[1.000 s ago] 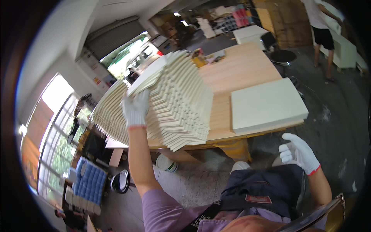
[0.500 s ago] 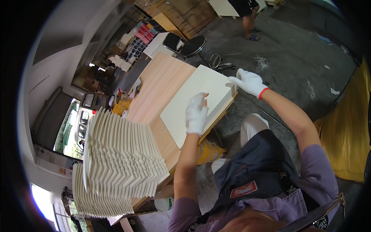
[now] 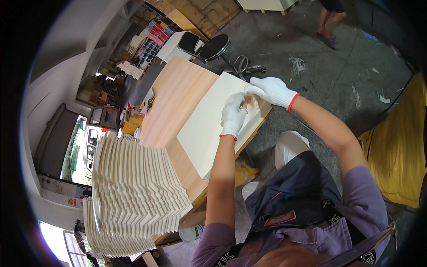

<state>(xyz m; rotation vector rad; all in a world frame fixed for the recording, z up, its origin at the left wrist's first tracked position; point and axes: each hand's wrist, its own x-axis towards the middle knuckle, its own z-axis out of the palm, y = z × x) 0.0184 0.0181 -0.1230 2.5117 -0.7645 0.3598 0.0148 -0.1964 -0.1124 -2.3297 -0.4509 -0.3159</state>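
Note:
A flat pile of cream sheets (image 3: 209,120) lies on the wood-grain table before me. My left hand (image 3: 233,115), in a white glove with bare fingertips showing, is closed at the pile's near right edge, where a sheet's margin looks bent and slightly blurred. Beside it, my right hand (image 3: 271,91) wears a white glove with a red cuff. Its thumb and fingers are closed at the far right corner of the pile, its fingertips partly hidden. The two hands almost touch.
To the left rises a tall stack of folded cream sheets (image 3: 138,187). The wood-grain table (image 3: 178,93) extends away, with a yellow box of tools (image 3: 132,120) at its left edge. A black stool (image 3: 215,48) stands behind it; another person's legs (image 3: 330,24) are at the upper right.
My left hand has moved right and away from me to the pile's edge. My right hand has come left over the corner, closer to it. The other person has moved right.

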